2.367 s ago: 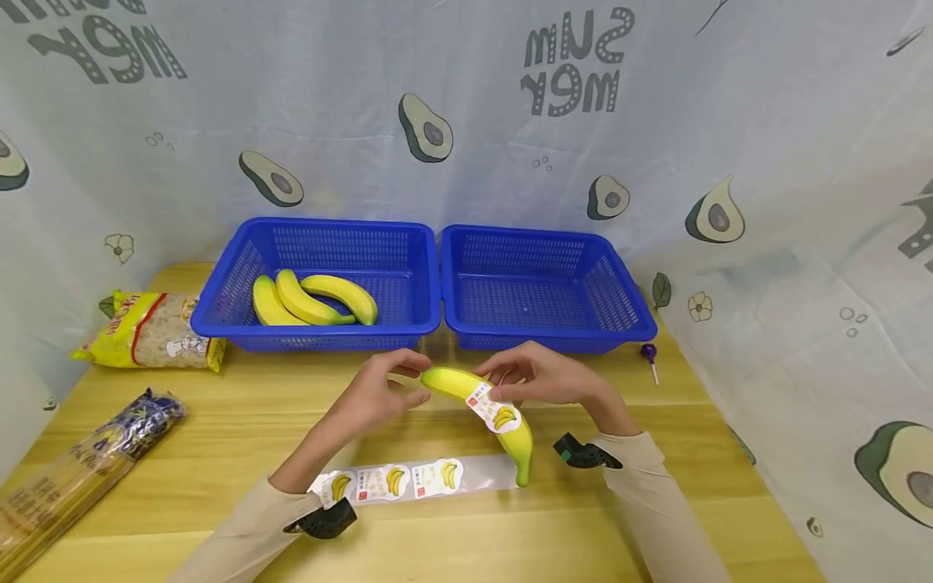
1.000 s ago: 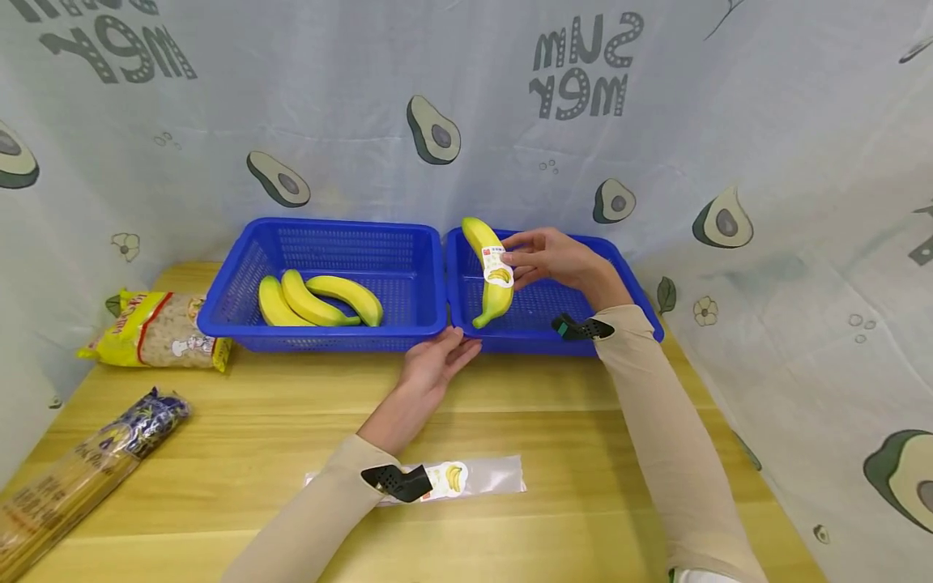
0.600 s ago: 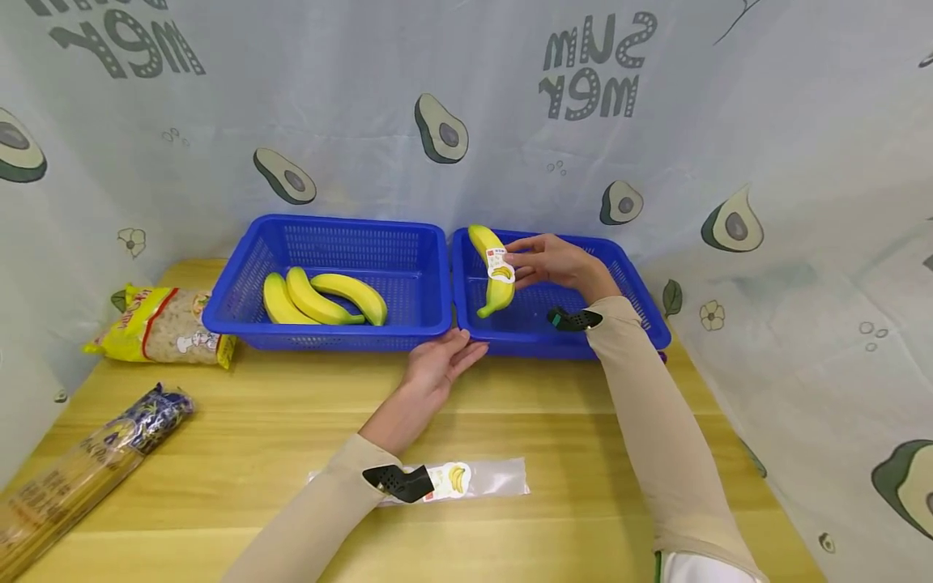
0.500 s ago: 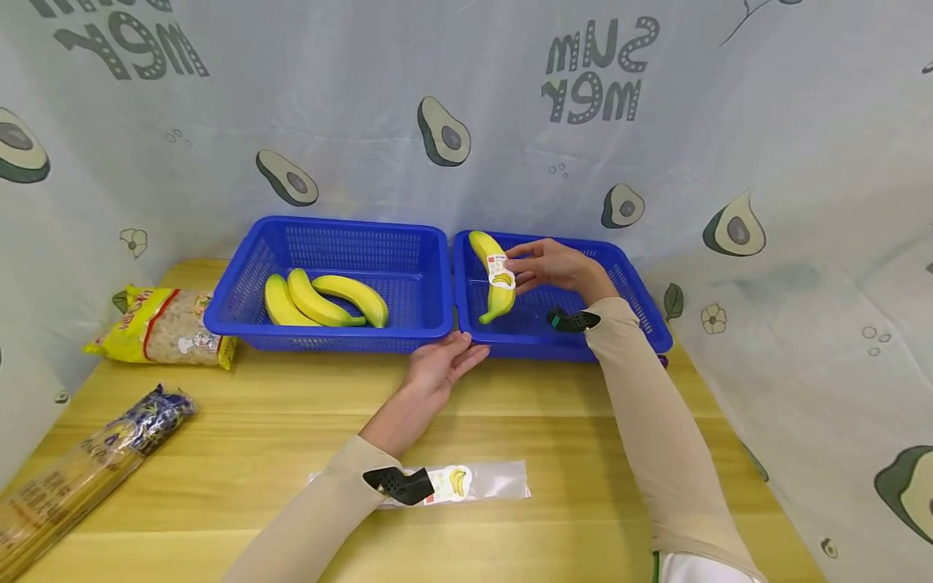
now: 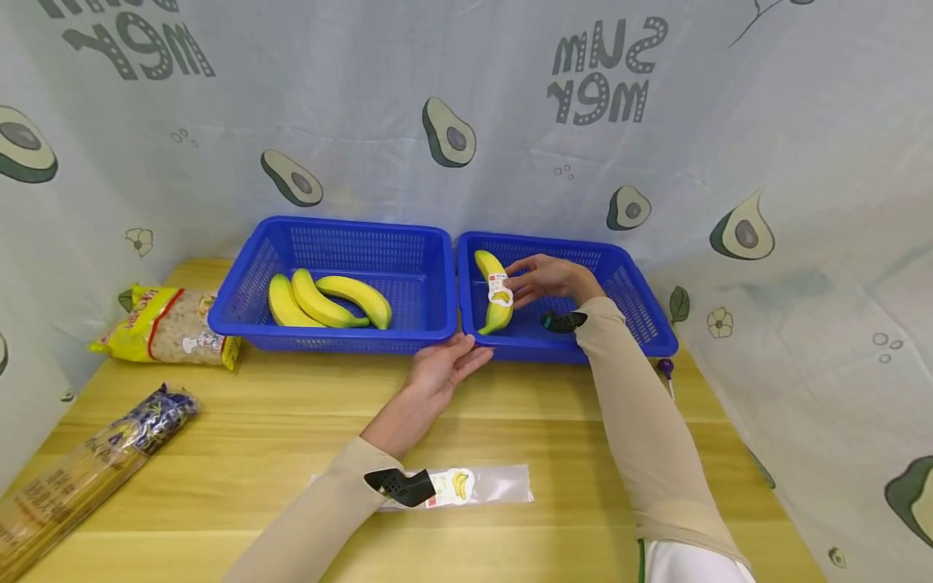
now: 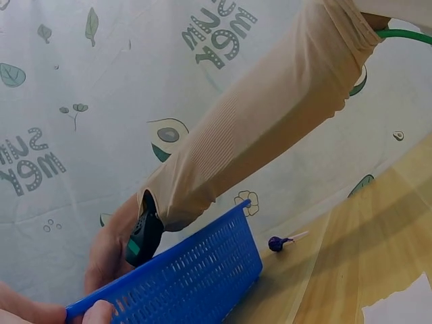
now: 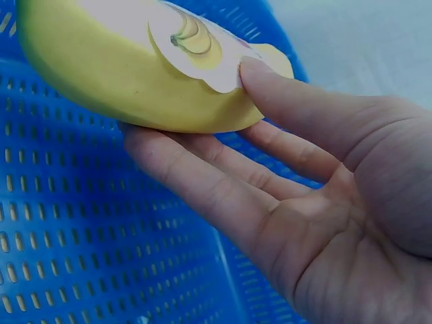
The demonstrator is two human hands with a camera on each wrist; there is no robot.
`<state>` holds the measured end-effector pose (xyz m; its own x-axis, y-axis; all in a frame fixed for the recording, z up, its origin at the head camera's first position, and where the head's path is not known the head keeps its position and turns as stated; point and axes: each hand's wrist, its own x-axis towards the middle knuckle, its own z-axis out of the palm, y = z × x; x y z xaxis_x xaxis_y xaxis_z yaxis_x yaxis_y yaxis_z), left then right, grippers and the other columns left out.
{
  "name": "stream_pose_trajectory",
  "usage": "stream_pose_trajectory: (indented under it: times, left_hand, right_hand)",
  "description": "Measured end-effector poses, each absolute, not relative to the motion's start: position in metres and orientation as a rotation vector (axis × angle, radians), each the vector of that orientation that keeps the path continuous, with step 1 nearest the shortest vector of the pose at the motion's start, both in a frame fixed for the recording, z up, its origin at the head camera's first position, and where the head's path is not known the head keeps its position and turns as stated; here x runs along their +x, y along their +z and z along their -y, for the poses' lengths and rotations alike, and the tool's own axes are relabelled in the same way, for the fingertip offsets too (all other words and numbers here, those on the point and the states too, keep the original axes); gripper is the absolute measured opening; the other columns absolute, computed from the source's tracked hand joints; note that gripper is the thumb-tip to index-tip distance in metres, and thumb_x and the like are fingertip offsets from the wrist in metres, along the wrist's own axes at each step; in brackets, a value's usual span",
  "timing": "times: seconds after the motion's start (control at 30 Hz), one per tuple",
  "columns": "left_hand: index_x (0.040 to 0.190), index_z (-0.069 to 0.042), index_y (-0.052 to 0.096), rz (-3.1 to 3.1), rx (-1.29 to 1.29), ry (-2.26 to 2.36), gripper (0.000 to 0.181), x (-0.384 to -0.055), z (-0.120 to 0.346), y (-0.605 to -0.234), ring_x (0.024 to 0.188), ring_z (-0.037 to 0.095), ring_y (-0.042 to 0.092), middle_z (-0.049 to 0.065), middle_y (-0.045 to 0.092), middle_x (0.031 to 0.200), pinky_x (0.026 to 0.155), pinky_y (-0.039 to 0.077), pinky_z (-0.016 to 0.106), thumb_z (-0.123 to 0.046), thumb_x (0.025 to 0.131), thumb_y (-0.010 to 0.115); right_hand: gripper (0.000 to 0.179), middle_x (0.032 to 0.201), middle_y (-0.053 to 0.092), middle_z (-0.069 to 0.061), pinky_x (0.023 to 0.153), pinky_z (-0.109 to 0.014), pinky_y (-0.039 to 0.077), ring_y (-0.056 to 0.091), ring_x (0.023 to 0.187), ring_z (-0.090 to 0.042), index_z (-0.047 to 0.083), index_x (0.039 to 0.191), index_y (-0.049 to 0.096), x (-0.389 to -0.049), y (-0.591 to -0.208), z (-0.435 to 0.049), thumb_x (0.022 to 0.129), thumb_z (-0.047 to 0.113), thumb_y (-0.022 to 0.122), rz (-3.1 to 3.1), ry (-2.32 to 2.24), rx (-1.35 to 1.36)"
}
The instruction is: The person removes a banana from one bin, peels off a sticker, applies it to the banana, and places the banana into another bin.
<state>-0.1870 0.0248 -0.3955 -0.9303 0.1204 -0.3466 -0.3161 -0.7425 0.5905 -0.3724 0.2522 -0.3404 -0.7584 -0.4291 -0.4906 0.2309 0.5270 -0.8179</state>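
A banana [image 5: 497,317] with a white banana-printed sticker [image 5: 499,290] is pinched between the thumb and fingers of my right hand [image 5: 547,278], down inside the right blue basket [image 5: 568,344]. In the right wrist view the thumb presses on the sticker's edge, and the fingers support the banana [image 7: 135,94] from the other side. My left hand [image 5: 437,368] grips the front rim of that basket near its left corner; its fingertips show at the rim in the left wrist view. The left blue basket [image 5: 328,338] holds three more bananas [image 5: 321,304].
A strip of banana stickers [image 5: 503,484] lies on the table, partly under the left forearm. At the left are a yellow bag [image 5: 175,325] and a long noodle pack [image 5: 102,461]. A purple lollipop [image 5: 666,368] lies beside the right basket. A printed curtain [image 5: 364,105] hangs behind.
The right hand has carried the stickered banana from above the table into the right basket and lowered it. The left hand has left the banana and moved to the basket rim.
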Motion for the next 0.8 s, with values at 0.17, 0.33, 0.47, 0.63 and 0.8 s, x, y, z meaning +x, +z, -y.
stream_pose_trajectory:
  times: [0.17,0.33,0.47,0.63,0.8]
  left_hand:
    - [0.099,0.001,0.058,-1.002,-0.43,2.687,0.014,-0.188,-0.024,-0.396,0.083,0.027,0.079,0.013,0.067,0.094,0.095,0.062,0.045,0.014,0.104,0.058]
    - [0.1,0.001,0.057,-1.006,-0.429,2.683,0.014,-0.189,-0.024,-0.397,0.081,0.026,0.078,0.013,0.067,0.093,0.094,0.063,0.044,0.014,0.104,0.058]
    - [0.101,0.001,0.057,-1.003,-0.418,2.69,0.014,-0.189,-0.024,-0.397,0.08,0.026,0.078,0.013,0.066,0.094,0.092,0.063,0.043,0.015,0.104,0.057]
    - [0.099,0.001,0.058,-1.0,-0.407,2.689,0.015,-0.189,-0.025,-0.396,0.078,0.024,0.078,0.012,0.066,0.094,0.092,0.063,0.043,0.015,0.104,0.058]
    - [0.098,0.001,0.058,-1.001,-0.42,2.685,0.015,-0.189,-0.024,-0.395,0.078,0.024,0.077,0.013,0.064,0.095,0.095,0.062,0.045,0.014,0.104,0.058]
  right_hand:
    - [0.061,0.116,0.069,-0.015,0.115,-0.059,0.047,0.078,0.096,-0.023,-0.005,0.164,0.03,-0.378,-0.35,-0.251,0.112,0.009,0.059,-2.062,-1.231,-0.124]
    - [0.062,0.12,0.067,-0.016,0.117,-0.059,0.045,0.077,0.098,-0.023,-0.006,0.165,0.026,-0.38,-0.354,-0.248,0.113,0.008,0.057,-2.034,-1.219,-0.096]
    - [0.061,0.127,0.063,-0.019,0.116,-0.054,0.049,0.075,0.102,-0.022,-0.004,0.165,0.025,-0.38,-0.357,-0.244,0.114,0.01,0.056,-2.04,-1.183,-0.09]
    - [0.061,0.133,0.06,-0.022,0.112,-0.051,0.054,0.073,0.105,-0.023,-0.004,0.165,0.026,-0.381,-0.358,-0.243,0.114,0.01,0.056,-2.059,-1.142,-0.078]
    - [0.058,0.128,0.064,-0.021,0.103,-0.047,0.06,0.075,0.1,-0.024,-0.005,0.162,0.031,-0.383,-0.361,-0.242,0.112,0.009,0.058,-2.065,-1.12,-0.067]
